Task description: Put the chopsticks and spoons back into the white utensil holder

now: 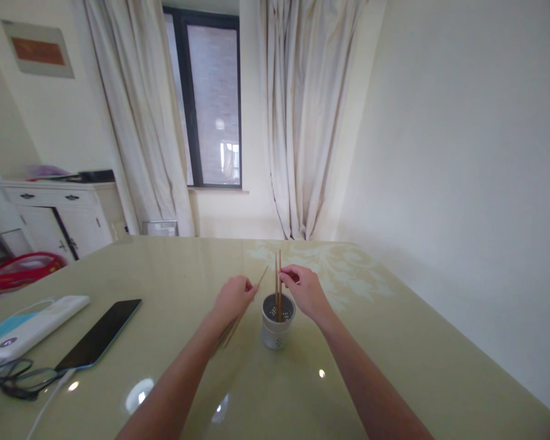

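Observation:
A small white perforated holder [277, 330] stands on the glossy yellow-green table [394, 342] in front of me. Two wooden chopsticks [277, 287] stand upright in it. My right hand [305, 290] is closed in a pinch on the top of these upright chopsticks, just right of the holder. My left hand [233, 298] is closed around another wooden chopstick [261, 278], whose tip slants up toward the holder while its lower end shows beneath the hand.
At the left of the table lie a black phone [101, 333], a white power bank [32, 327] on a blue item, and dark glasses [16, 379]. A white cabinet [59, 214], a curtained window and a bare wall on the right stand beyond.

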The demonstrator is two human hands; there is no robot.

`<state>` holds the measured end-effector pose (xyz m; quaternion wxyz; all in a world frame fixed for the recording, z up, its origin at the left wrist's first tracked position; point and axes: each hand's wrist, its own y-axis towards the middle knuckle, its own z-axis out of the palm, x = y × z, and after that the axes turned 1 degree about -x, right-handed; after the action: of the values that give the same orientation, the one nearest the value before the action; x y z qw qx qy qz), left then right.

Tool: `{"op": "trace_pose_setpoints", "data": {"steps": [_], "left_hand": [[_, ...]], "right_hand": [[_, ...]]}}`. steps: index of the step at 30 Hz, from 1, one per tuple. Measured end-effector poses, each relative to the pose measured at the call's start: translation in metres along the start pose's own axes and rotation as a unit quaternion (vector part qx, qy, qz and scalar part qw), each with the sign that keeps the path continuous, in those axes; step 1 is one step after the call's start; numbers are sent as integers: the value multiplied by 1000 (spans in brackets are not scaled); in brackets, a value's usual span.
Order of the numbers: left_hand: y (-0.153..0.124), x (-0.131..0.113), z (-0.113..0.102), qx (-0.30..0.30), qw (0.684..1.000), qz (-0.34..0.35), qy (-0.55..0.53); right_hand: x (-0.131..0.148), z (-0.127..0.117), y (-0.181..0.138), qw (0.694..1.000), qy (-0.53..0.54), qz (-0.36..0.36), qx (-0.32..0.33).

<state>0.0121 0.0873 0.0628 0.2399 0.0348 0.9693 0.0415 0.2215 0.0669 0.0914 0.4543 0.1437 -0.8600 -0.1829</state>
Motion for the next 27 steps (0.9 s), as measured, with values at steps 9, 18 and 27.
{"op": "trace_pose_setpoints", "data": {"steps": [9,18,27], "left_hand": [[-14,-24,-49,-89,913,147,-369],[-40,-57,-60,-61,898,213,-380],[-4,9,-17,-11,997,21,74]], "right_hand": [[26,-16,-3,995,60,-34,-78],[57,-32,-10,971,230,-42,-54],[33,-61,1,984,158,3,-82]]}}
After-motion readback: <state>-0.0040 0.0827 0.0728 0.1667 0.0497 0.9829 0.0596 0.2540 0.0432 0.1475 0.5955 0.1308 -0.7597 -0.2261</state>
